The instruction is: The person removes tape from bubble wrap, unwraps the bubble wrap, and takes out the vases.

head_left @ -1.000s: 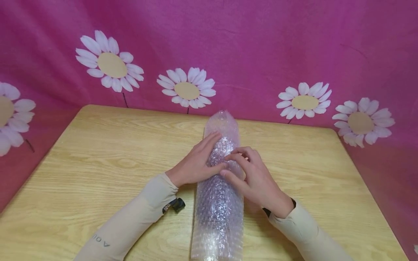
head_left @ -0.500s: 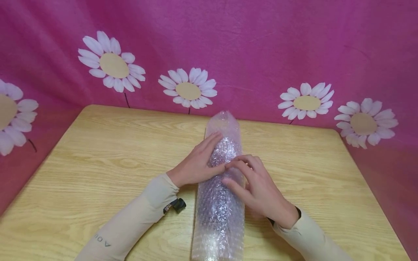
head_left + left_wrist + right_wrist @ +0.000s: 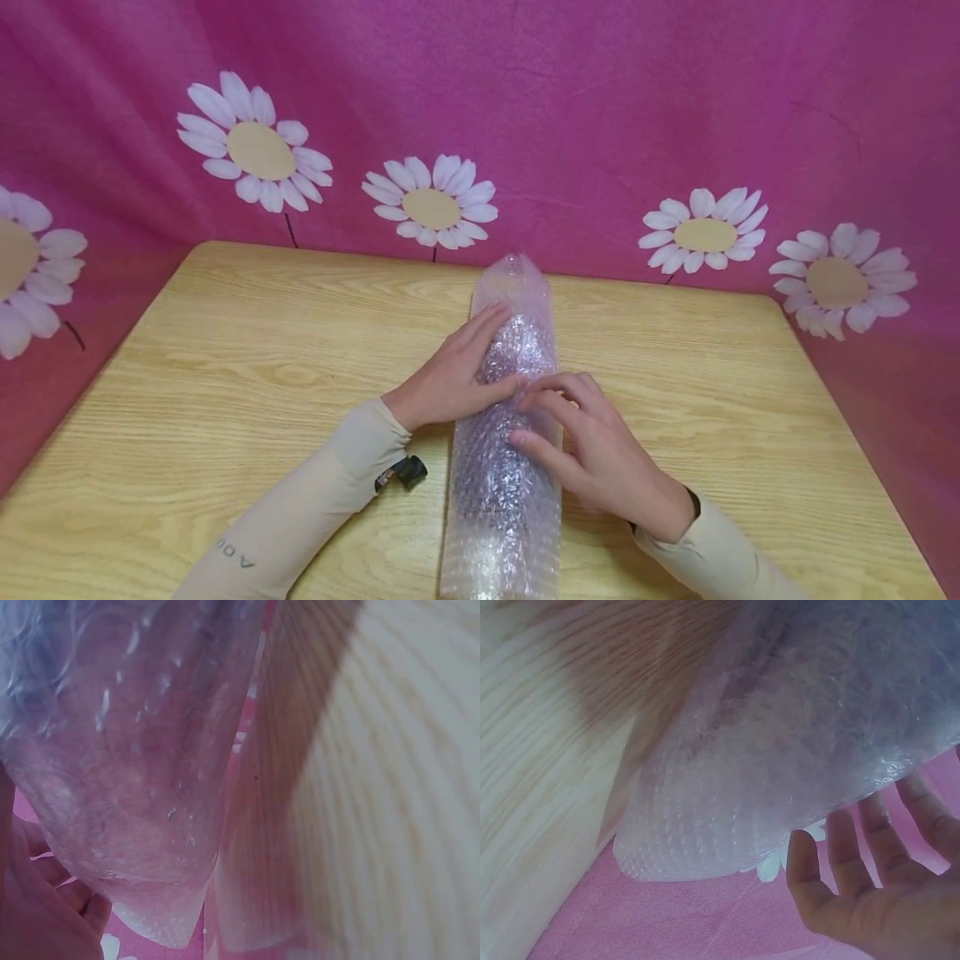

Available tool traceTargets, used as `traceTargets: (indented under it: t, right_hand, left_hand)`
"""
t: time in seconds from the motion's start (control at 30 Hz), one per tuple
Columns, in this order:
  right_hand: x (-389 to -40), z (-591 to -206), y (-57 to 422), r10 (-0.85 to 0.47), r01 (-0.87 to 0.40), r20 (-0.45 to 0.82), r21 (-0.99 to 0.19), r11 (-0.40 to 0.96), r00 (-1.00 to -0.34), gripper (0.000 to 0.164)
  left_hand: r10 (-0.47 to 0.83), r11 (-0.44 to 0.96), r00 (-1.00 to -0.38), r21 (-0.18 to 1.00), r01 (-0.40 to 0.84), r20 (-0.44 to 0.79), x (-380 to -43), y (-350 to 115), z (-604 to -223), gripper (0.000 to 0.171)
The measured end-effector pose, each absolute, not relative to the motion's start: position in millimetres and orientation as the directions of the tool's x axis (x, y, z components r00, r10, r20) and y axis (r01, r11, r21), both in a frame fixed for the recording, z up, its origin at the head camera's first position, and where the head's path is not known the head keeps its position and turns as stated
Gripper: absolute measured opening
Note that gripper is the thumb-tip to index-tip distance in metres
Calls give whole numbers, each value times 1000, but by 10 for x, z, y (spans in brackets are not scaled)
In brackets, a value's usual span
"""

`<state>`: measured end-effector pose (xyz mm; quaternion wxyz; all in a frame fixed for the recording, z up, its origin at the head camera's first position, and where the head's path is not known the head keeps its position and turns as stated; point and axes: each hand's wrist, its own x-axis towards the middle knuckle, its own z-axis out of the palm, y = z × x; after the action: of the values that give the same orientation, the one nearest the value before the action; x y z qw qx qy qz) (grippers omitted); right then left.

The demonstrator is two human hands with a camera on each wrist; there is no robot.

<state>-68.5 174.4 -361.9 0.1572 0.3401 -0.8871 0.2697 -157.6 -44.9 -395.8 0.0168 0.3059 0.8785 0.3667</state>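
Note:
A long bundle of bubble wrap (image 3: 498, 492) lies lengthwise down the middle of the table in the head view. Something bluish shows dimly through its layers, too blurred to name. My left hand (image 3: 453, 371) rests flat along the bundle's left side, fingers extended and the thumb lying across the top. On the right side, my right hand (image 3: 600, 446) touches the wrap with loosely bent, spread fingertips. In the right wrist view the fingers (image 3: 844, 851) meet the wrap's surface without curling round it. The left wrist view shows fingers (image 3: 71, 892) beside the wrap's tapered far end.
The wooden table (image 3: 262, 350) stretches out on both sides of the bundle. Behind it hangs a pink cloth (image 3: 562, 100) printed with large white daisies, close to the table's back edge. A small black camera (image 3: 408, 472) sits at the left wrist.
My right hand has slid along the wrap toward the near side and slightly to the right. The left hand and the bundle have stayed nearly in place.

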Motion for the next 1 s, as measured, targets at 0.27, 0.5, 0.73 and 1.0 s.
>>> traceTargets:
  t: [0.27,0.5,0.73,1.0]
  right_hand:
    - [-647,-3637,1757,-534,-708,477,-351,613,-699,30]
    - [-612,-3636,1762,-545,-725,492,-334,602,-679,31]
    - [-566,-3620,1771,-553,-725,477,-351,593,-683,29]
    - [-549,-3609,1757,-555,-743,505,-332,581,-660,27]
  left_hand:
    - [550,544,-813,656,523,192,-1568,-450,-3953,93]
    - [549,543,-814,659,520,190,-1570,-452,-3959,93]
    - [548,539,-814,663,520,194,-1573,-452,-3960,93]
    - [548,545,-814,655,523,193,-1578,-444,-3960,93]
